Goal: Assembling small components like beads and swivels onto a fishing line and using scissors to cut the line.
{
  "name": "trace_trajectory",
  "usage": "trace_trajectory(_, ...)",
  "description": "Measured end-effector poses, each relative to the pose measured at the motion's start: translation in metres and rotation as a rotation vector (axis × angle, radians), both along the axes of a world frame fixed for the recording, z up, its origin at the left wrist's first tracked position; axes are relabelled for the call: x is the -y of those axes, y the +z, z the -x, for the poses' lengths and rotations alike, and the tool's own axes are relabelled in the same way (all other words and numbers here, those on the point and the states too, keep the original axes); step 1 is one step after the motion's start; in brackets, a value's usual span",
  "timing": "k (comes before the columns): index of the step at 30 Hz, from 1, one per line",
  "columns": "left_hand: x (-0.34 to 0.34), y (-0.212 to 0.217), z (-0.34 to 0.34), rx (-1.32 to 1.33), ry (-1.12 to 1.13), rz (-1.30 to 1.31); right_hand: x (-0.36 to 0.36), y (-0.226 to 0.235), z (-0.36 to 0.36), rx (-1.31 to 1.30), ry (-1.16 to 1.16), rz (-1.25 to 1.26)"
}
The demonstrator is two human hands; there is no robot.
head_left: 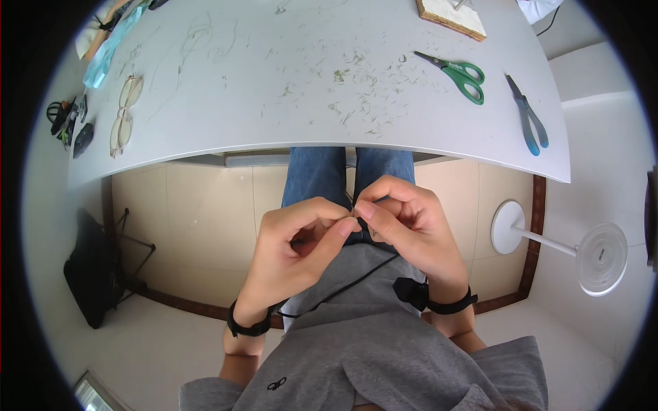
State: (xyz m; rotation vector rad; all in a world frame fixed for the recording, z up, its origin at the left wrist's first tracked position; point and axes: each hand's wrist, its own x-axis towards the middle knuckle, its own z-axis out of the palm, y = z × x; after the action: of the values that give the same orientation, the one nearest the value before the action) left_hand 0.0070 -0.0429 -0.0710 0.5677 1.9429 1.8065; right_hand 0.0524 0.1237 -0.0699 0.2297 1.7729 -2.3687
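Left hand: (291, 236) raised above the lap, thumb and forefinger drawn together in a pinch, their tips pointing to two o'clock.
Right hand: (418, 222) close beside it at three o'clock, thumb and forefinger also brought together, tips toward nine o'clock.
Fingertips: the two pinches meet in front of the jeans (315, 175); whatever lies between them is too small to make out, so I cannot tell if either hand's fingers are grasping anything.
Wrists: a black band on each, the right one carrying a dark block (411, 292).
Surface: (226, 116) white, curving across from ten to two o'clock, beyond the hands.
Clippings: (338, 76) short greenish slivers scattered at twelve o'clock, with longer strands (195, 38) toward eleven.
Scissors: (466, 81) green-handled, at one o'clock, well apart from the hands.
Pliers: (529, 123) blue-handled, at two o'clock, beside the scissors.
Board: (449, 19) wooden-edged, pale-topped, one o'clock, at the far side.
Glasses: (122, 122) clear-lensed, at ten o'clock.
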Motion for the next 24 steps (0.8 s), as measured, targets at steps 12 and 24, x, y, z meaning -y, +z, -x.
trace_trajectory(12,-0.0036,-0.0026,0.0012,0.036,0.021,0.034,0.0004,0.0001,-0.0011,-0.097,-0.06,-0.13)
trace_trajectory(24,-0.0057,-0.0068,0.0003,0.152,-0.105,-0.351,0.0032,-0.0014,0.005,-0.267,-0.254,0.268)
